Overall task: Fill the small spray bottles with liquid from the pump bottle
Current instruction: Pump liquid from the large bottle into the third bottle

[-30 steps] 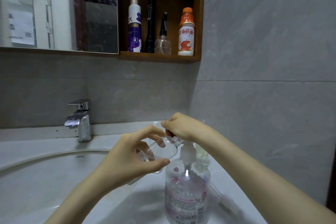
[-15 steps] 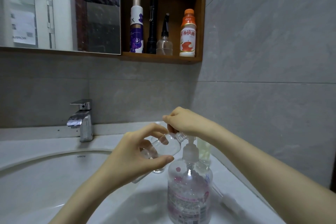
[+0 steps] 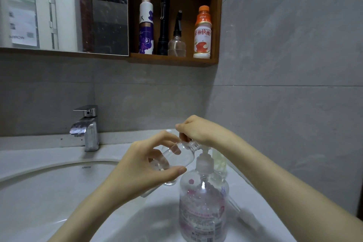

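While the left hand (image 3: 141, 171) holds the small spray bottle (image 3: 176, 155) on a slant above the desk (image 3: 39, 155), its uncapped threaded neck points up and to the right, meeting the top of the pump bottle (image 3: 203, 208). The small bottle is clear, smooth plastic, cylindrical with a rounded shoulder. The left grip is narrow: the thumb lies under the body and the curled fingers lie over it, with the wrist bent back. The right hand (image 3: 198, 131) arches over the pump head, knuckles up and fingers curled down around it. This grip is closed on the pump top, which the hand hides. Below it show a white ribbed collar and a thin dip tube. The pump bottle is a broad, round-shouldered, transparent container with pink printed spots and a label. It stands upright at the desk's right end, between the basin (image 3: 39, 202) and the side wall. A pale yellowish bottle (image 3: 219, 161) stands just behind it. The desk and basin are glossy white ceramic, and a chrome faucet (image 3: 86, 125) with angular faces rises at the back edge. On the wooden shelf (image 3: 172, 60) stand a purple-and-white can (image 3: 146, 29), a black flashlight (image 3: 163, 25), a clear bottle with a black nozzle (image 3: 176, 39), and an orange-capped drink bottle (image 3: 202, 33).
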{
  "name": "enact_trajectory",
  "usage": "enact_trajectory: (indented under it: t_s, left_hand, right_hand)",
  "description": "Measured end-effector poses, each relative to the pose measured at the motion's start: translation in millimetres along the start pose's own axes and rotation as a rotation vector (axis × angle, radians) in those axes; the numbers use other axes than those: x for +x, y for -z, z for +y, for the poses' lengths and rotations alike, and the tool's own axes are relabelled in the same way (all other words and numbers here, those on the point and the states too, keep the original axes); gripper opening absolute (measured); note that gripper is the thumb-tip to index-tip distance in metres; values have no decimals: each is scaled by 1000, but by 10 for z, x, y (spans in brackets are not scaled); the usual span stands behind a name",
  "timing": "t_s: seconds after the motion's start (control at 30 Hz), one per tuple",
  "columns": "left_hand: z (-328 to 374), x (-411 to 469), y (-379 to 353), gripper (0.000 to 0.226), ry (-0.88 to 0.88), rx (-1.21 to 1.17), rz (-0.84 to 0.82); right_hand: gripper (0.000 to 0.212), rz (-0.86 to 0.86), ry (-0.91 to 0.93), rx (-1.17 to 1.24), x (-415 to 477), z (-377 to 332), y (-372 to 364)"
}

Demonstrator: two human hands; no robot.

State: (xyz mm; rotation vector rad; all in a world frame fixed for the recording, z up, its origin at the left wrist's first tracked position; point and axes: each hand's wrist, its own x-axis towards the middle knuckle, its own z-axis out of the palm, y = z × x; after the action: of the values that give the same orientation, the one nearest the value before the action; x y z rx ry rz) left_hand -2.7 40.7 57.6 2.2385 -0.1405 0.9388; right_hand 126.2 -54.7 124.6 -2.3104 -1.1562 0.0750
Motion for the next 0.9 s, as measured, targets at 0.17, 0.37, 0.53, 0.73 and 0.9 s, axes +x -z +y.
enact_trajectory:
  t_s: [0.17,0.37,0.53,0.73,0.9]
  left_hand:
    - [-26,-11,-17,44,13,19,-40]
    - [-37,2,-14,44,17,-2,-18]
    - [3,17,-38,42,-3,-6,-16]
    - [5,3,-11,42,-9,-6,-7]
    - [2,5,-20,42,-10,3,-3]
  right_hand:
    - [40,-107,-36,-68,-16,45,-79]
    - [38,-45,-25,-52,-3,8,-44]
    - [34,10,-30,-37,4,34,-22]
    - [29,61,10,-52,25,1,-15]
    - [28,49,-2,-89,37,9,-8]
